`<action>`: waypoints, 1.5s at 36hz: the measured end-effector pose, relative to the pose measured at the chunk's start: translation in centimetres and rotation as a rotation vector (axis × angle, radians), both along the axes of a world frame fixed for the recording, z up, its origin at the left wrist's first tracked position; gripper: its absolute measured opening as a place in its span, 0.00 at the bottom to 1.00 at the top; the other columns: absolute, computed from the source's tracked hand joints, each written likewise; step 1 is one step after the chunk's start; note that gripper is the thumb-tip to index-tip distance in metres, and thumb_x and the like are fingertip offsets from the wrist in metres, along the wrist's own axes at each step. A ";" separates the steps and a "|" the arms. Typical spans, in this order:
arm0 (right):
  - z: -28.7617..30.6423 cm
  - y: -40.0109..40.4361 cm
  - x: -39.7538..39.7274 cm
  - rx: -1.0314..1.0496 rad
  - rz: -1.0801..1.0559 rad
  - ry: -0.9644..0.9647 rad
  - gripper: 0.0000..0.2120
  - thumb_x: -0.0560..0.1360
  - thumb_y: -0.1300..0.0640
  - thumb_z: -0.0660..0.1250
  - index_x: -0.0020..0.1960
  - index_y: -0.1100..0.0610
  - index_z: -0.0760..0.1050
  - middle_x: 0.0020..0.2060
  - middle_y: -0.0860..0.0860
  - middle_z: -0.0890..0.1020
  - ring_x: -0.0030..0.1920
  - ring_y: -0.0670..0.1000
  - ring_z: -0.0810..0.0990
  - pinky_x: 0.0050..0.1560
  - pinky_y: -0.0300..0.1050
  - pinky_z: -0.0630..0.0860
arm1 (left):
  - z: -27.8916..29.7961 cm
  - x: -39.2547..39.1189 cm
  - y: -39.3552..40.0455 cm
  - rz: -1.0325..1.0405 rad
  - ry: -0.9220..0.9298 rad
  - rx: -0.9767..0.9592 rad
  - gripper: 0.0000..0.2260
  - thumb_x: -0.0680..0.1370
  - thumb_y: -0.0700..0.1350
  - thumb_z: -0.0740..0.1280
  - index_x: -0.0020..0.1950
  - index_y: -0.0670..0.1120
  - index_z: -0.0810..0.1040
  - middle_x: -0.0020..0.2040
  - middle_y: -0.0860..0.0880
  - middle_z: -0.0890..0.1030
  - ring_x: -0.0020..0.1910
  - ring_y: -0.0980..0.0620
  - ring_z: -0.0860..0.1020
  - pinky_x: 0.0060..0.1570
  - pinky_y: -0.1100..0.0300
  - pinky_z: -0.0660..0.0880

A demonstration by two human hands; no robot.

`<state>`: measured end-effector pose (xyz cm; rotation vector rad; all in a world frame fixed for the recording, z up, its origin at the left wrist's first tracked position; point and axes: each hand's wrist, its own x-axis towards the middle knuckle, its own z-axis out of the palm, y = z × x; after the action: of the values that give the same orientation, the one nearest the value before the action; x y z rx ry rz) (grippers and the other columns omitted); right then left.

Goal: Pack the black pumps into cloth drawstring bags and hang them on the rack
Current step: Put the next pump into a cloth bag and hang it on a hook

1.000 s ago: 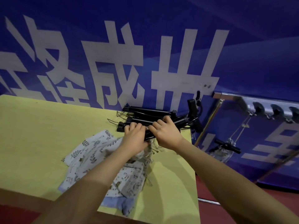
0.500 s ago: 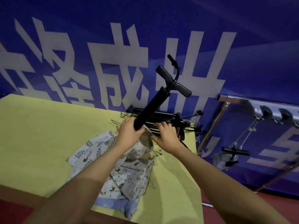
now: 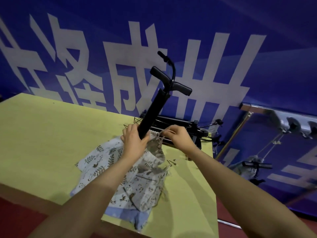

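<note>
My left hand (image 3: 133, 141) grips the lower barrel of a black pump (image 3: 155, 107), which stands tilted with its T-handle and hose up against the wall. Its lower end sits in the gathered mouth of a printed cloth drawstring bag (image 3: 155, 148). My right hand (image 3: 178, 135) pinches the rim and drawstring of that bag's mouth just right of the barrel. More black pumps (image 3: 178, 123) lie in a pile behind my hands at the table's back edge. Several other printed cloth bags (image 3: 106, 158) lie flat under my forearms.
The yellow table (image 3: 42, 134) stands against a blue banner wall (image 3: 223, 48). To the right, a metal rack (image 3: 274, 114) with hooks carries a bagged pump (image 3: 253, 166) hanging by its string. Red floor lies below the table.
My left hand lifted one pump out of the pile and stood it up. My right hand left the pile and took hold of the bag's mouth, now drawn up around the barrel's lower end.
</note>
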<state>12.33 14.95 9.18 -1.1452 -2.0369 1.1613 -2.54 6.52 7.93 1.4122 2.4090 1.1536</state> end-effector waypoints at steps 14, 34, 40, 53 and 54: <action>4.7 -0.4 -2.0 -0.113 0.069 0.272 0.23 0.73 0.49 0.71 0.66 0.52 0.70 0.42 0.57 0.77 0.45 0.51 0.78 0.44 0.32 0.74 | -1.4 -0.4 0.1 0.016 0.017 -0.049 0.13 0.76 0.47 0.66 0.56 0.42 0.69 0.58 0.44 0.70 0.58 0.43 0.66 0.57 0.50 0.63; 2.3 -1.4 -4.1 -0.056 -0.054 0.352 0.14 0.74 0.53 0.71 0.57 0.56 0.77 0.49 0.48 0.83 0.50 0.43 0.82 0.49 0.35 0.78 | -2.1 -4.0 -0.7 -0.335 0.006 -0.623 0.45 0.71 0.36 0.71 0.77 0.53 0.44 0.72 0.48 0.53 0.59 0.41 0.73 0.53 0.48 0.77; 2.7 -1.2 -5.1 -0.018 -0.056 0.325 0.14 0.72 0.51 0.72 0.56 0.55 0.78 0.47 0.50 0.84 0.48 0.45 0.83 0.48 0.38 0.79 | 1.3 -4.7 -0.7 -0.337 -0.054 -0.497 0.38 0.74 0.31 0.64 0.78 0.46 0.47 0.70 0.46 0.58 0.64 0.42 0.70 0.47 0.60 0.72; 1.8 -1.9 -8.0 0.226 -0.018 0.017 0.21 0.68 0.43 0.73 0.54 0.55 0.80 0.49 0.52 0.81 0.47 0.51 0.81 0.49 0.55 0.80 | 6.2 -5.2 -1.1 -0.082 -0.160 0.016 0.22 0.74 0.35 0.66 0.67 0.42 0.67 0.65 0.44 0.68 0.62 0.46 0.71 0.45 0.73 0.61; 1.5 -2.0 -7.9 0.235 -0.021 -0.016 0.21 0.68 0.42 0.73 0.54 0.55 0.80 0.49 0.52 0.81 0.47 0.51 0.81 0.48 0.56 0.80 | 6.1 -5.0 -1.4 -0.076 -0.166 0.039 0.21 0.74 0.34 0.67 0.65 0.41 0.67 0.64 0.43 0.68 0.59 0.47 0.71 0.45 0.73 0.61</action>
<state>4.39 12.95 10.68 -1.0589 -2.1031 0.8772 -7.58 5.13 14.00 1.3488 2.2137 1.2529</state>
